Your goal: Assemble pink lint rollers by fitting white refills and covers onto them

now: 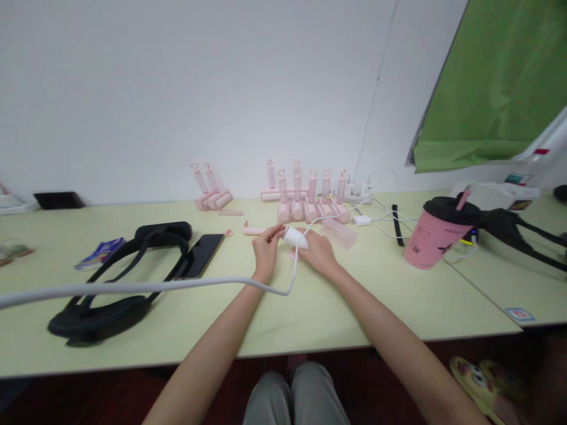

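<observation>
Fingertips of the left hand (267,251) pinch a white corded cylinder (295,237), cupped by the right hand (318,252) above the tabletop (319,319).

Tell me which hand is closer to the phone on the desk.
Left. The left hand is right of the black phone; the right hand is farther right still.
</observation>
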### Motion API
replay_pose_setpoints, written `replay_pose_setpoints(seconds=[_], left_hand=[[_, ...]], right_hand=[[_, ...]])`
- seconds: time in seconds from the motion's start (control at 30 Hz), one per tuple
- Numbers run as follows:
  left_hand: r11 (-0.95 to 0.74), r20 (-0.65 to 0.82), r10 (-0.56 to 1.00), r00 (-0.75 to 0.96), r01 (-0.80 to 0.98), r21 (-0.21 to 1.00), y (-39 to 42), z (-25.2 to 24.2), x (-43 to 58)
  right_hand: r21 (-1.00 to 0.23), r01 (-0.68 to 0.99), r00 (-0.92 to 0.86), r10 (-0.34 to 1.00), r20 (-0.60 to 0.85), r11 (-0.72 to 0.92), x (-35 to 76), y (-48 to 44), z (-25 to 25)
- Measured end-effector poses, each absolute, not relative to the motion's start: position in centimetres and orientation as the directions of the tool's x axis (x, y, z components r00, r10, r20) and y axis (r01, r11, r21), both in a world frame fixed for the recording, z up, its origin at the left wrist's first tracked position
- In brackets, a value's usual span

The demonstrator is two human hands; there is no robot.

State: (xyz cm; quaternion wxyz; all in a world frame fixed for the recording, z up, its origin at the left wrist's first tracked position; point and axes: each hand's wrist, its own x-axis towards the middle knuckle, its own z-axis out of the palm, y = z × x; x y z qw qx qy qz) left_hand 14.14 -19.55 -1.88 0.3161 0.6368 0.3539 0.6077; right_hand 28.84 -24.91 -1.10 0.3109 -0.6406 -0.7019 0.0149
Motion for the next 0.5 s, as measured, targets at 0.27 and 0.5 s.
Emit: replay_pose_setpoints(seconds=[0.27, 0.5], left_hand=[[-0.526, 0.507, 0.816, 0.278, -0.004, 0.850, -18.9, -0.4, 13.1], [-0.614, 0.549, 0.756, 0.357, 0.096, 0.783, -20.2, -0.1, 13.7]], right_hand=[[-0.509, 0.831, 0.020, 0.903, 0.430, 0.224, 30.1, -24.3, -1.7], [-0.660, 0.688, 0.035, 0.895, 0.445, 0.301, 30.2, -24.1, -1.8]])
